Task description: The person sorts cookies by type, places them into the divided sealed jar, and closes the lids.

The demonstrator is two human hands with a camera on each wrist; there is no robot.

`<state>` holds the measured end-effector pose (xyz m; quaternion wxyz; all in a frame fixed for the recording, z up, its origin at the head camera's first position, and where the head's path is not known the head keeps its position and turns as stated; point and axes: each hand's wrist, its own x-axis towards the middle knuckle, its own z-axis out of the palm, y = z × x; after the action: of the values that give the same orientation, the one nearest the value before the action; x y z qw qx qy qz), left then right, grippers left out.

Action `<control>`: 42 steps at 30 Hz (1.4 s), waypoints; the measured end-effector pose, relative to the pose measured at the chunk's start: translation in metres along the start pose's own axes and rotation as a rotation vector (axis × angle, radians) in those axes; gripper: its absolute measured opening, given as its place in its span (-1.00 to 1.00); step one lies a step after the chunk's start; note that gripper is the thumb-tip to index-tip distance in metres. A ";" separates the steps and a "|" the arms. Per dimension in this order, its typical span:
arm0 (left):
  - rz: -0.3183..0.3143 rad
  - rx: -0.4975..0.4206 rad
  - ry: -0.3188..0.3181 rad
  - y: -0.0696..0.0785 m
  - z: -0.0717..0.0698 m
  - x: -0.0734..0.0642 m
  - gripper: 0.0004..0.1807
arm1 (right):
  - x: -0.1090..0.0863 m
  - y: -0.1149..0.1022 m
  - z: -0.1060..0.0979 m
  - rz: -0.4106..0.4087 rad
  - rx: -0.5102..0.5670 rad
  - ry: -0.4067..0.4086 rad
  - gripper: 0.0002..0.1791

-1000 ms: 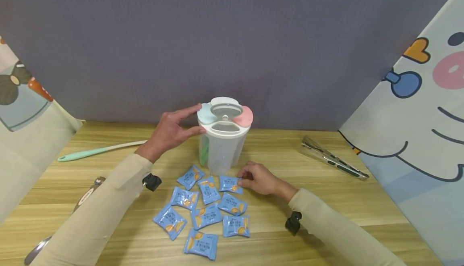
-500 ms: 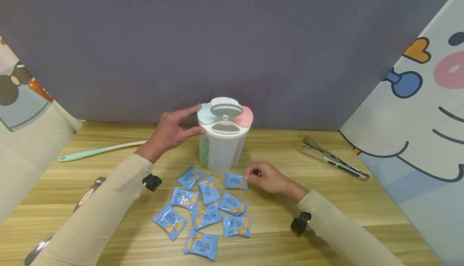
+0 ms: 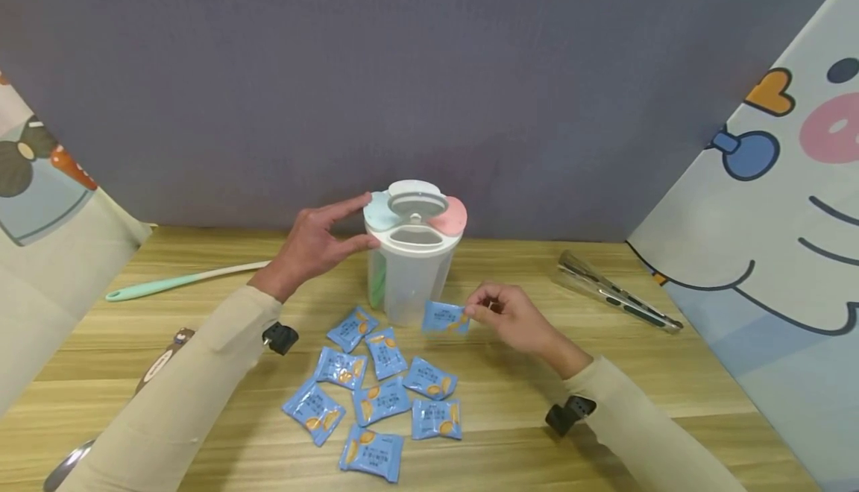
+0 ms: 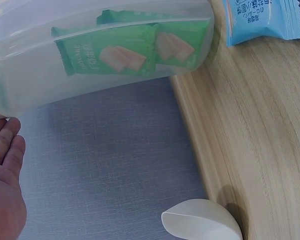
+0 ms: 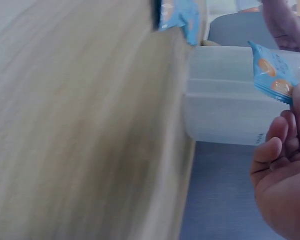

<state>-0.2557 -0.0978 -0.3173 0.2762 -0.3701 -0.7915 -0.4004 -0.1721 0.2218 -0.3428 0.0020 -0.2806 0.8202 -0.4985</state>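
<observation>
Nearest: eight loose blue packets [image 3: 382, 400] on the wooden table [image 3: 510, 455]. Beyond, right hand [image 3: 513, 320] pinches the held packet [image 3: 443, 317] by one end, off the table, near the container [image 3: 412, 279]. Probably light, slick film, crumbly inside — crimped end seems the safest hold, middle best unsqueezed. Farther, left hand [image 3: 315, 246] spread wide, thumb and fingertip touching the container's rim.

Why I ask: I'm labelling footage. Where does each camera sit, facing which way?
Head: on the head, facing forward and down at the container; left grip, right grip, sleeves show.
Left wrist: on that wrist, facing the container's green packets; left grip shows.
Right wrist: on that wrist, facing the held packet; right grip shows, left grip partly.
Shared: head and right wrist show that packet.
</observation>
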 end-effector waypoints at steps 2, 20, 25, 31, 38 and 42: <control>0.001 0.001 0.001 0.000 0.000 0.000 -0.25 | 0.001 -0.005 -0.002 -0.043 0.020 0.021 -0.93; -0.027 0.011 -0.019 0.000 -0.002 0.001 -0.25 | 0.022 -0.021 -0.017 -0.343 0.112 0.184 -0.94; -0.025 0.016 -0.017 0.000 -0.002 0.000 -0.25 | 0.031 -0.030 -0.025 -0.421 0.131 0.200 -0.88; -0.013 0.007 -0.008 -0.001 -0.002 -0.001 -0.26 | 0.041 -0.040 -0.033 -0.411 0.094 0.265 -0.85; -0.002 -0.001 -0.002 0.000 -0.001 -0.001 -0.26 | 0.052 -0.048 -0.038 -0.387 0.023 0.311 -0.92; 0.003 -0.004 0.000 0.000 0.000 0.000 -0.25 | 0.057 -0.051 -0.041 -0.377 -0.018 0.336 -0.92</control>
<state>-0.2560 -0.0980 -0.3169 0.2761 -0.3720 -0.7901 -0.4013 -0.2084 0.2115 -0.2649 -0.2297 -0.3420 0.7466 -0.5224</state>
